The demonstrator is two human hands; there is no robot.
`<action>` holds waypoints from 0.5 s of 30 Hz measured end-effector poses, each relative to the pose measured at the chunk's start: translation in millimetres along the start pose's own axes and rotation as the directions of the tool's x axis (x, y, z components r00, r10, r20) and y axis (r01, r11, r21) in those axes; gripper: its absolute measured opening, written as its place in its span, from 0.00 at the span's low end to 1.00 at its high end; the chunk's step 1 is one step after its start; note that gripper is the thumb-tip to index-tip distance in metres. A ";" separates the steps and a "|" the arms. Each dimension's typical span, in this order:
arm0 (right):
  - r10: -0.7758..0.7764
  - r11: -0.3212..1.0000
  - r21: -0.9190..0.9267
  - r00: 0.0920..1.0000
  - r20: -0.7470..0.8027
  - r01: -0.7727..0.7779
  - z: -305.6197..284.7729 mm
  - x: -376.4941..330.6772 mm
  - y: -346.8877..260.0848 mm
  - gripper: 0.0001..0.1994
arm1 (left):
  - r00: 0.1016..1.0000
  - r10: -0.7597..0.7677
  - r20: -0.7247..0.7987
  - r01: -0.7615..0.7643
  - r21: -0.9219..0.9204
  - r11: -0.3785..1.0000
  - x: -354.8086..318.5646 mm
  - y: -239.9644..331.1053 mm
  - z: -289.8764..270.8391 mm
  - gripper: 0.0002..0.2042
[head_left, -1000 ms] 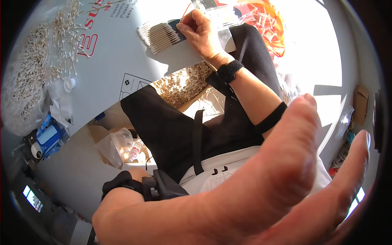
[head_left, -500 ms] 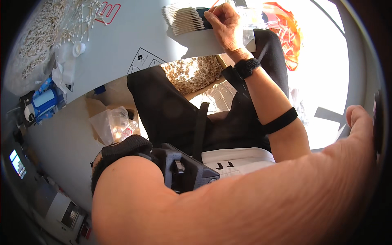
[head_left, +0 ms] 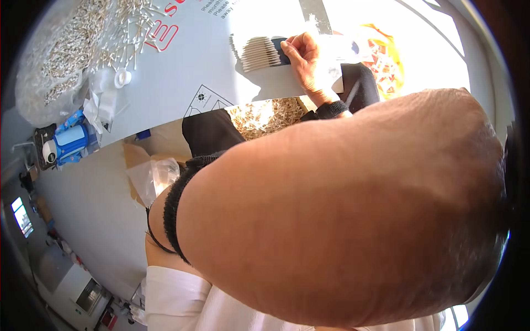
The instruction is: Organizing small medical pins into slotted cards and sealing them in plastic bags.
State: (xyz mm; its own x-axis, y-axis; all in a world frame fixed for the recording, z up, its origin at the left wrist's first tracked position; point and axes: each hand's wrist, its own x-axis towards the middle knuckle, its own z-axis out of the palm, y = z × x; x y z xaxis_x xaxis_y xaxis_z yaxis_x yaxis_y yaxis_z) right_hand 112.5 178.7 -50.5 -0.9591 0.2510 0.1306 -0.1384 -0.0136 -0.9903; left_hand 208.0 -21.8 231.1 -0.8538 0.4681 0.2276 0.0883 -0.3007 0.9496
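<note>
My right hand (head_left: 307, 59) is closed, with thumb and fingertips pinched together at the edge of a small dark blue strip (head_left: 282, 51). What lies between those fingertips is hidden. Against the strip's left side, a neat row of cotton swabs (head_left: 258, 54) lies side by side on the pale grey table (head_left: 165, 94). Very close to the camera, my left forearm (head_left: 331, 209) stretches across the view, with a black band around it. My left hand (head_left: 477, 138) reaches the right rim, where its fingers cannot be made out.
A clear bag of loose swabs (head_left: 66, 60) sits at the far left beside scattered swabs (head_left: 130, 33). Nearby are a small white roll (head_left: 122, 78) and a blue bottle (head_left: 72, 138). Below the table edge is a box of swabs (head_left: 262, 118). An orange bag (head_left: 389, 60) lies right.
My left arm has come up closer to the camera, covering my lap, and its fingers no longer show. The table sits lower in view. My right hand stays at the dark strip.
</note>
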 end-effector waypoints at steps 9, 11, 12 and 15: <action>-0.003 0.999 -0.032 1.000 0.007 0.003 2.7 3.9 -9.4 0.09 | 0.999 -0.041 0.031 0.047 -0.240 0.970 10.9 -0.6 11.4 0.08; 0.009 0.989 -0.150 1.000 0.016 -0.007 1.9 -2.4 -13.2 0.09 | 0.999 -0.027 0.045 0.039 -0.307 0.951 17.2 -4.1 18.1 0.08; 0.009 0.989 -0.147 1.000 0.013 -0.007 4.2 -6.1 -13.1 0.09 | 0.998 -0.025 0.057 0.043 -0.338 0.940 20.4 -5.1 20.2 0.08; -0.019 0.985 -0.170 0.999 -0.031 0.013 1.0 -4.3 -16.6 0.10 | 0.996 -0.030 0.084 0.064 -0.439 0.896 26.5 -9.6 28.5 0.09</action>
State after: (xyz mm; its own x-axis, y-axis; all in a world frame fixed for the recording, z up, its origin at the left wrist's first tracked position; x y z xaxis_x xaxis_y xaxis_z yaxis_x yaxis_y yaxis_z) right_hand 118.7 176.8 -34.7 -0.9483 0.2810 0.1476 -0.1070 0.1548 -0.9821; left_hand 199.2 17.2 234.1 -0.8099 0.5453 0.2160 -0.2014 -0.6044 0.7709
